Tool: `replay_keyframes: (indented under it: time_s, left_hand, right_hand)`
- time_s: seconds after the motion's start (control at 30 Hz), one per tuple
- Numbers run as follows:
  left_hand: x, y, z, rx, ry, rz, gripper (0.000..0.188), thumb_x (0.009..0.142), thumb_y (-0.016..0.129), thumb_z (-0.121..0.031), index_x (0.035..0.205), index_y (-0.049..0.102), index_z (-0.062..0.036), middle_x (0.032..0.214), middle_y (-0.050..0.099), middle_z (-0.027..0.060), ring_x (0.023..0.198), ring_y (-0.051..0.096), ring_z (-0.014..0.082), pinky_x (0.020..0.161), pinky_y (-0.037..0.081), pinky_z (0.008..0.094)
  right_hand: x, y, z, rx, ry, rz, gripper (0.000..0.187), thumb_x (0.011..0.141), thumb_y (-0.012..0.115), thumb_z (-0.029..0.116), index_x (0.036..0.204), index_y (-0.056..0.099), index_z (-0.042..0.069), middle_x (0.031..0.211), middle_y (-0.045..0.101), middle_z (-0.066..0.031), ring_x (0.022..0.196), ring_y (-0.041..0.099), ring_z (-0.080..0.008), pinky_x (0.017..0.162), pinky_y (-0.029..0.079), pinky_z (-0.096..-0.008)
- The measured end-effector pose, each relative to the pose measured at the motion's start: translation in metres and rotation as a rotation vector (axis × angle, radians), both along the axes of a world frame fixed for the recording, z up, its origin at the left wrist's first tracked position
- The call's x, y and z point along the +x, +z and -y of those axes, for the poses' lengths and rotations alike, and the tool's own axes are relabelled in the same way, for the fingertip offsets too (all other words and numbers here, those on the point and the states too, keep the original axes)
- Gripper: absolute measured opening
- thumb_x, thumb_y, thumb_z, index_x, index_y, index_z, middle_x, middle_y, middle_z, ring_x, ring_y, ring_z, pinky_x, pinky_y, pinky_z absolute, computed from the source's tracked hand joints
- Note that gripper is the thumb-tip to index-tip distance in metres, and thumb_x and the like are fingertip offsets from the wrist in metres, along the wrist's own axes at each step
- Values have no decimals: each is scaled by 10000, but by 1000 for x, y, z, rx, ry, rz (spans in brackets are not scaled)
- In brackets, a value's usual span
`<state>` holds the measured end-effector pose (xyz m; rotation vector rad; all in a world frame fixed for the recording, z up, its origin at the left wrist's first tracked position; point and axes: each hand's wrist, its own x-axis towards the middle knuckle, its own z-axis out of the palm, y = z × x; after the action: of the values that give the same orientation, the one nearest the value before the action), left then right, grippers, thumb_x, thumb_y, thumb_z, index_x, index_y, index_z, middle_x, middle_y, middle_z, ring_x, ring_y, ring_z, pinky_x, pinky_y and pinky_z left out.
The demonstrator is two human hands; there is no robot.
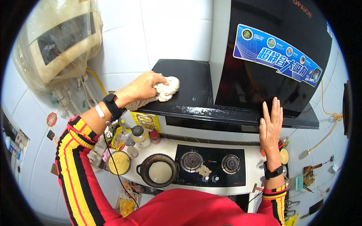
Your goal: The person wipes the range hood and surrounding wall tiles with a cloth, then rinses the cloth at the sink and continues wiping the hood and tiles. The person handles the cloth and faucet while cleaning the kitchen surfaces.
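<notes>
My left hand (147,86) is closed round a bunched white cloth (167,89). It presses the cloth onto the left part of the black range hood's flat top (188,81), where the surface looks wet and shiny along the front edge. Part of the cloth hangs under my wrist at the hood's left end. My right hand (271,126) lies flat with its fingers stretched upward, against the hood's black front panel (241,81) near its lower right edge. A blue sticker (277,55) runs across that panel.
Below the hood, a black gas stove (210,180) with two burners carries a crumpled rag (203,171). Left of it stand a dark pot (157,170) of cloudy liquid, a yellowish bowl (118,163) and jars (140,136). A plastic-covered water heater (60,41) hangs upper left.
</notes>
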<state>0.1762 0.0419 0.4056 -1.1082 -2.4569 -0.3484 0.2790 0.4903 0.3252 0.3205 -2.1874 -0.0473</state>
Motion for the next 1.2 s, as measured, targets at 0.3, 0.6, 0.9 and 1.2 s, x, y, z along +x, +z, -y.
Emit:
replay_keyframes:
  time_s: [0.3,0.6,0.9,1.2]
  left_hand:
    - [32,7,-107,-7,-300,210,421,648,586,42,1052,670,-42,1066,661,150,1097,543,359,963,440,424]
    - [-20,36,-59,-244,122,426,492,718,663,-17,1204,665,-94,1145,678,161,1055,641,295,962,489,371]
    - [-181,30,-105,-585,577,257,427,744,750,-246,1129,706,-68,1067,711,147,987,672,287,821,551,404]
    - [-259,13,-167,-660,523,210,432,762,738,-323,1123,712,-87,1110,702,112,1014,664,287,806,537,451]
  right_hand:
    - [-1,-3,-1,2,-9,-5,492,961,387,228,1434,476,128,1575,251,-169,1458,224,-338,1181,148,-471]
    - [1,0,-1,14,-1,57,498,978,375,264,1440,457,101,1577,228,-188,1461,202,-357,1183,138,-476]
    - [1,-2,-3,27,-32,93,514,974,361,282,1432,453,67,1564,228,-226,1449,204,-408,1168,154,-522]
    - [-3,-5,-2,-3,-21,51,508,974,371,286,1427,470,79,1564,244,-215,1445,228,-395,1168,166,-517]
